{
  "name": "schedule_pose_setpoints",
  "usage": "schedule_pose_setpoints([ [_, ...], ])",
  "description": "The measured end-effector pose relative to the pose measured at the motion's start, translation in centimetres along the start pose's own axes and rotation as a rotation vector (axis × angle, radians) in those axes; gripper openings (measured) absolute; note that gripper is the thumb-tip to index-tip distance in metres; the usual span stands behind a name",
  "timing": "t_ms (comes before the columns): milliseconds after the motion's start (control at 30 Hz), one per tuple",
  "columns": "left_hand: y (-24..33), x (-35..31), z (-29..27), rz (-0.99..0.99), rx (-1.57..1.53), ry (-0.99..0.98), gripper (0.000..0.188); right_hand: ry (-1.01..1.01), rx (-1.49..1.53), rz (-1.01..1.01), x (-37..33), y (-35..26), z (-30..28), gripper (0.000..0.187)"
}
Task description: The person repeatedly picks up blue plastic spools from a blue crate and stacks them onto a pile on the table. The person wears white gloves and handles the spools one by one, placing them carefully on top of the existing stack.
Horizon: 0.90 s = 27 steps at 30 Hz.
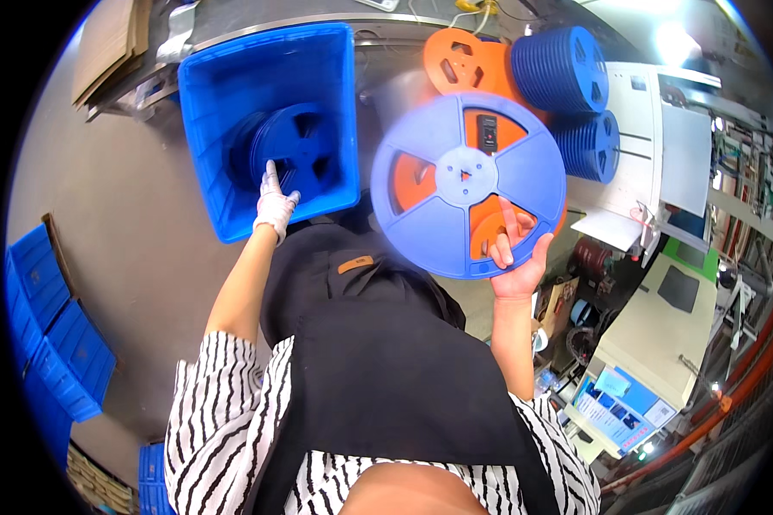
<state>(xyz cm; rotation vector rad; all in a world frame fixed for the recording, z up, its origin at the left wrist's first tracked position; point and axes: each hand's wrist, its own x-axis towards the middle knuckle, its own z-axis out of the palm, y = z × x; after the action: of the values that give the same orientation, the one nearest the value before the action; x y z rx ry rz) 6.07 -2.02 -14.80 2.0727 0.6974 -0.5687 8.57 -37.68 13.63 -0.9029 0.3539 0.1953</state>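
Note:
My right hand [515,257] is bare and holds up a large light blue plastic reel [481,182] by its near right edge. Some of its fingers pass through one of the reel's openings, and the thumb lies near the rim. My left hand [275,206], in a white glove, reaches over the near edge of a deep blue crate [206,146]. Its fingers stretch out over a stack of dark blue reels [275,137] standing on edge inside, with the thumb apart. Whether the fingertips touch the front reel I cannot tell.
Behind the raised reel are orange reels [453,58] and two rows of dark blue reels [551,73]. Stacked cardboard [112,51] lies at the far left. Blue crates [64,343] stand on the floor at left. A beige machine or cabinet [644,343] stands at right.

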Motion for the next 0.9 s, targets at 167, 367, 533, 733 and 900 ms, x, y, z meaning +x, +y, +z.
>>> schedule_pose_setpoints([
  [167, 6.1, -3.6, -3.0, 0.507, -0.309, 0.320, 0.050, -0.238, 0.197, 0.037, 0.2, -1.0, -0.4, 0.049],
  [367, 12.7, -5.7, -7.7, 0.727, -0.450, 0.565, 0.042, -0.316, 0.216, 0.048, 1.5, -0.7, 1.3, 0.047],
  [533, 16.1, -7.9, -9.9, 0.860, -0.222, 0.630, 0.044, -0.257, 0.086, 0.016, 1.8, 0.1, 5.2, 0.054],
  [733, 19.7, -10.7, -5.6, 0.370, -1.359, -0.544, 0.059, -0.413, -0.337, 0.150, 0.1, 5.8, 15.9, 0.095],
  [900, 16.1, -12.1, -8.2, 0.047, -1.938, -1.071, 0.067, -0.528, -0.836, -0.231, 0.0, 5.0, 16.3, 0.077],
])
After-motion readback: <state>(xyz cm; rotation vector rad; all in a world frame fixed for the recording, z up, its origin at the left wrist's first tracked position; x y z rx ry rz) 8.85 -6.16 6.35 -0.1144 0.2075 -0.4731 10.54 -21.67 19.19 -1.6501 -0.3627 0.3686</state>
